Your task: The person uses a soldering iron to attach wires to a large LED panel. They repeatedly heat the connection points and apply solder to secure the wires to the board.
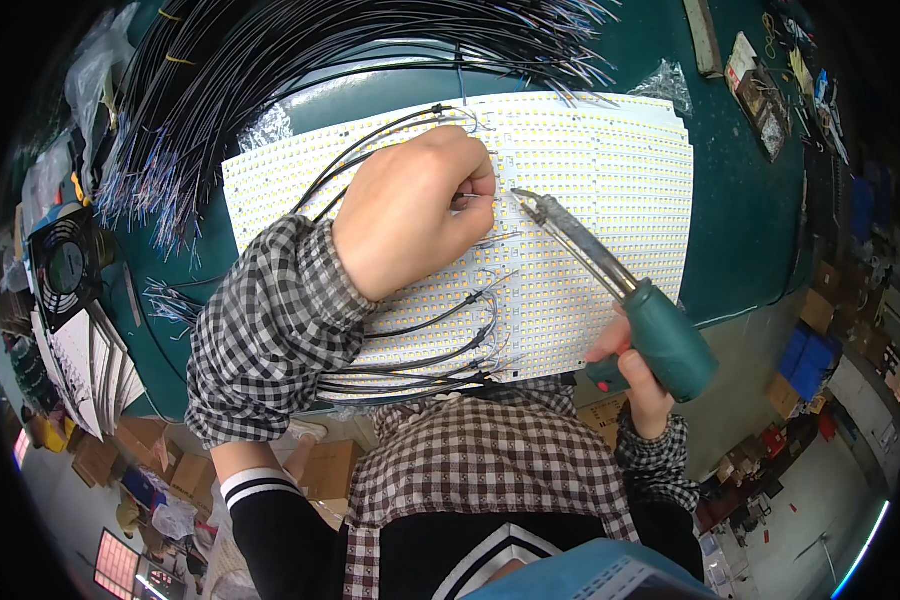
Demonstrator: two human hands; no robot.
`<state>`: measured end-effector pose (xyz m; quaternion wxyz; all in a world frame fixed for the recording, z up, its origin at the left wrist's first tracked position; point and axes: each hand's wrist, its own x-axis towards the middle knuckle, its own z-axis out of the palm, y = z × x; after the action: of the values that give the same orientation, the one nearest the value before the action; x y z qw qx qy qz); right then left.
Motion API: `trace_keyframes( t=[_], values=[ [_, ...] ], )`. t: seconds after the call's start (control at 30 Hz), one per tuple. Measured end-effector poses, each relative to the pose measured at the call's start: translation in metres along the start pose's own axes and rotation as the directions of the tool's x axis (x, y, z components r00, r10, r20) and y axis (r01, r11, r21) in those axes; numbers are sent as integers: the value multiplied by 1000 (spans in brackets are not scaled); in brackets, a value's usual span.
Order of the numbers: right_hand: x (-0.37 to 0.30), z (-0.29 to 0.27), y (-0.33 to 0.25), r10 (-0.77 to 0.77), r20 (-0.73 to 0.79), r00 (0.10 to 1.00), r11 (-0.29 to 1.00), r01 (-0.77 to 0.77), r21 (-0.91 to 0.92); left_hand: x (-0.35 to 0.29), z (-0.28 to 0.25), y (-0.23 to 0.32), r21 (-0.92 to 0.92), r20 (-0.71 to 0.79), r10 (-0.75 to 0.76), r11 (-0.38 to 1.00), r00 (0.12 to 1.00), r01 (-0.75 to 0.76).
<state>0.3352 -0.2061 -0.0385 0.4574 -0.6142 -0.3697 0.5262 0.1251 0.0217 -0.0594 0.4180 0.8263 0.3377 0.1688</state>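
My left hand (415,205) is closed in a pinch over a white LED board panel (620,210), gripping the thin wire end of a black cable that mostly hides beneath it. Wrapped around the green handle of a soldering gun (675,340), my right hand (642,392) stays low at the panel's right front. The gun's metal tip points up and left, close beside my left fingertips; whether it touches the board I cannot tell. Several short black cables (435,325) with bare, split wire ends lie across the panel's left half, ending near its middle seam.
A large bundle of black cables (270,60) arches over the back of the green table (745,225). At the left are a black fan (67,262) and a stack of white sheets (95,375). A worn box-shaped thing (758,100) lies at the far right. Cardboard boxes (330,470) stand below.
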Motion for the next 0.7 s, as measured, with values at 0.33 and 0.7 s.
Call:
trace_keyframes(
  t=[0.33,0.7],
  values=[
    [-9,-1,-6,76,-43,996,996,-78,-31,-10,-3,3,-21,-27,-5,1000,1000,5],
    [3,-4,-4,10,-164,986,987,16,160,-43,-2,18,412,-110,248,892,962,-183]
  ],
)
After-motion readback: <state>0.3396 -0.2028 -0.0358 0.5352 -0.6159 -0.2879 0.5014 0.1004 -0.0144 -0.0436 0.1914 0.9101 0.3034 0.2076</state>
